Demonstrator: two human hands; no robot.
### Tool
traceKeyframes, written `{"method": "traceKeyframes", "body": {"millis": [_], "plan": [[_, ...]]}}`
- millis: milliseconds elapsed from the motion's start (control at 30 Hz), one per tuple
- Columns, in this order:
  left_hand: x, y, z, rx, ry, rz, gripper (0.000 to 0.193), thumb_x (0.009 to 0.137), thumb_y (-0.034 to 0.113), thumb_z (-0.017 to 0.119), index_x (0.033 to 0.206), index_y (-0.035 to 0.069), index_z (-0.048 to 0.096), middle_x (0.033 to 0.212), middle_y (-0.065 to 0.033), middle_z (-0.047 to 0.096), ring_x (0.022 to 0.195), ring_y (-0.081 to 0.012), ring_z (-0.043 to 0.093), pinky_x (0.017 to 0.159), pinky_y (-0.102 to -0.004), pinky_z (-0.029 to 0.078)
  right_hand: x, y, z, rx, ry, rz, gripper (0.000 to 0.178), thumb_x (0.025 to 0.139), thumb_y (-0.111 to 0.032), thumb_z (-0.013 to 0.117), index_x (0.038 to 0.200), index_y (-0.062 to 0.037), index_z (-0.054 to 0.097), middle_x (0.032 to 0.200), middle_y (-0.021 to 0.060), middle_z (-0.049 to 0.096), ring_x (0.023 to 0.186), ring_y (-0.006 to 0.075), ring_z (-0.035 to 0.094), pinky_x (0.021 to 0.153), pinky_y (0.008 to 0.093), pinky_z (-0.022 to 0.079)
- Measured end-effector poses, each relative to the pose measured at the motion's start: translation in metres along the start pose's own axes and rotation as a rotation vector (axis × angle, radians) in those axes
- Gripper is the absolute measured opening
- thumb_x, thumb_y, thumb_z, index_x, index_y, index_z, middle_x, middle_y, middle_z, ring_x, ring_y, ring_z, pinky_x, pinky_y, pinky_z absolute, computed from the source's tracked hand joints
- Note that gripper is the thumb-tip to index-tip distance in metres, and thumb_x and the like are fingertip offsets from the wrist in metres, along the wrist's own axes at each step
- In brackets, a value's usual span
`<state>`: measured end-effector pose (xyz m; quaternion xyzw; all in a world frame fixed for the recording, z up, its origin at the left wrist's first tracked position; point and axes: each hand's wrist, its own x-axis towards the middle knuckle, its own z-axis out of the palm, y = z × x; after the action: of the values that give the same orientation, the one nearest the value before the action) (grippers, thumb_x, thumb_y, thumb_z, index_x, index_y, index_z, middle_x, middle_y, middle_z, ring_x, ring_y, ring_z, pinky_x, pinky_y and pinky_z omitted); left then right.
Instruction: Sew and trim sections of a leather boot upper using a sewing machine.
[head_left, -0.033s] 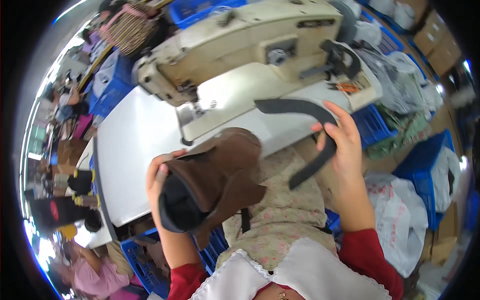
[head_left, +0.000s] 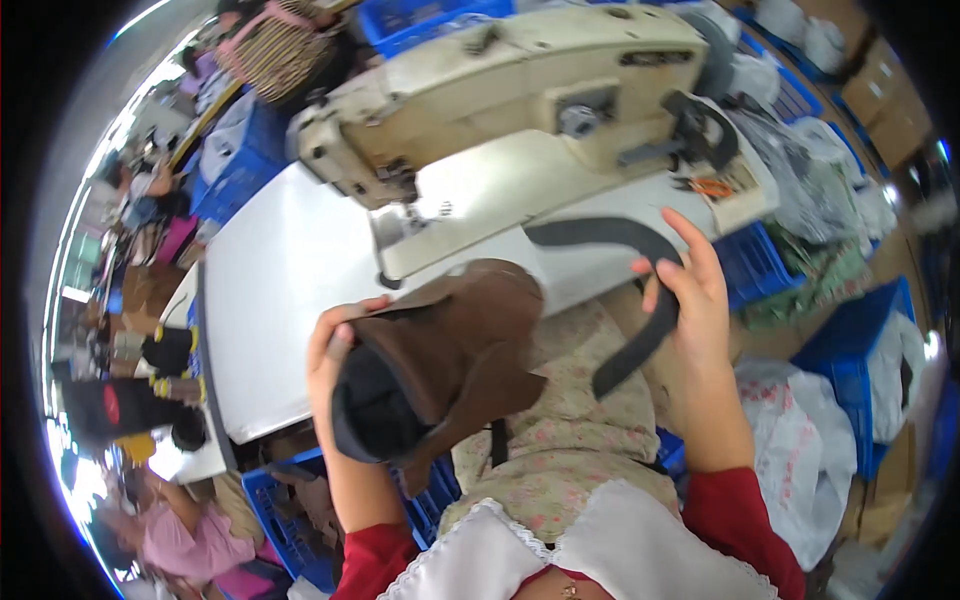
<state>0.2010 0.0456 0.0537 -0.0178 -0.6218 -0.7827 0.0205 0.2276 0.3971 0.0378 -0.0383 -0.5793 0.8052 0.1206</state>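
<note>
My left hand (head_left: 330,345) is closed on the edge of a brown boot upper (head_left: 465,340) with a dark lining, held above my lap. Its dark opening faces the lower left, and a loose flap hangs at its lower right. Between the fingers of my right hand (head_left: 697,300) is a curved, flat black strip (head_left: 590,232). One end of the strip reaches over the sewing table's edge and the other hangs toward my lap. The cream sewing machine (head_left: 500,85) stands just beyond both hands, on a white table (head_left: 285,285).
Orange-handled snips (head_left: 712,187) lie at the machine's right end. Blue crates (head_left: 850,365) stand to the right, one beside a white plastic bag (head_left: 795,440). Another blue crate (head_left: 290,515) is below the table. At the lower left sits a person in pink (head_left: 195,540).
The whole scene has slid slightly to the right in the picture. Both hands keep the same hold on the boot upper and the strip.
</note>
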Motion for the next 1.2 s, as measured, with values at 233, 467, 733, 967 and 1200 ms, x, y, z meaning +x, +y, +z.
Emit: {"method": "traceKeyframes", "body": {"millis": [233, 467, 733, 967, 1200], "plan": [[0.009, -0.011, -0.032, 0.144, -0.333, 0.088, 0.027, 0.098, 0.015, 0.052, 0.114, -0.003, 0.065, 0.121, -0.0174, 0.067, 0.12, -0.0284, 0.059, 0.106, -0.0398, 0.041, -0.006, 0.029, 0.045, -0.509, -0.34, -0.172, 0.041, 0.082, -0.03, 0.075, 0.108, 0.0007, 0.069, 0.1, 0.0118, 0.067, 0.088, 0.0228, 0.063, 0.082, 0.033, 0.048], [0.001, -0.018, -0.043, -0.006, -0.311, 0.087, 0.026, 0.099, 0.016, 0.052, 0.114, -0.003, 0.063, 0.127, -0.02, 0.063, 0.124, -0.0304, 0.057, 0.108, -0.0417, 0.04, 0.001, 0.031, 0.083, -0.583, -0.278, -0.319, 0.041, 0.074, -0.024, 0.083, 0.104, 0.001, 0.069, 0.094, 0.0126, 0.067, 0.085, 0.0236, 0.062, 0.078, 0.0331, 0.049], [0.002, -0.029, -0.046, -0.177, -0.437, 0.028, 0.051, 0.095, 0.039, 0.058, 0.128, -0.001, 0.056, 0.14, -0.0214, 0.052, 0.136, -0.0318, 0.045, 0.113, -0.0437, 0.034, -0.022, 0.038, 0.091, -0.418, -0.33, -0.17, 0.025, 0.087, -0.019, 0.072, 0.099, 0.0033, 0.07, 0.085, 0.0123, 0.066, 0.076, 0.0249, 0.061, 0.072, 0.0337, 0.047], [0.001, -0.042, -0.058, -0.114, -0.678, -0.267, 0.11, 0.084, 0.084, 0.035, 0.149, -0.006, 0.031, 0.154, -0.0219, 0.033, 0.146, -0.0333, 0.026, 0.119, -0.0444, 0.017, -0.042, 0.034, 0.082, -0.597, -0.477, -0.557, 0.026, 0.081, -0.013, 0.076, 0.103, -0.0008, 0.072, 0.092, 0.0168, 0.07, 0.069, 0.0301, 0.063, 0.062, 0.0348, 0.049], [0.069, -0.032, -0.018, 0.656, -0.637, -0.312, 0.043, 0.1, 0.031, 0.052, 0.133, 0.005, 0.058, 0.138, -0.013, 0.056, 0.13, -0.0278, 0.048, 0.103, -0.0399, 0.043, -0.04, 0.031, 0.076, -0.539, -0.569, -0.558, 0.033, 0.073, -0.006, 0.077, 0.106, -0.005, 0.072, 0.09, 0.012, 0.071, 0.063, 0.026, 0.061, 0.057, 0.0355, 0.047]]}}
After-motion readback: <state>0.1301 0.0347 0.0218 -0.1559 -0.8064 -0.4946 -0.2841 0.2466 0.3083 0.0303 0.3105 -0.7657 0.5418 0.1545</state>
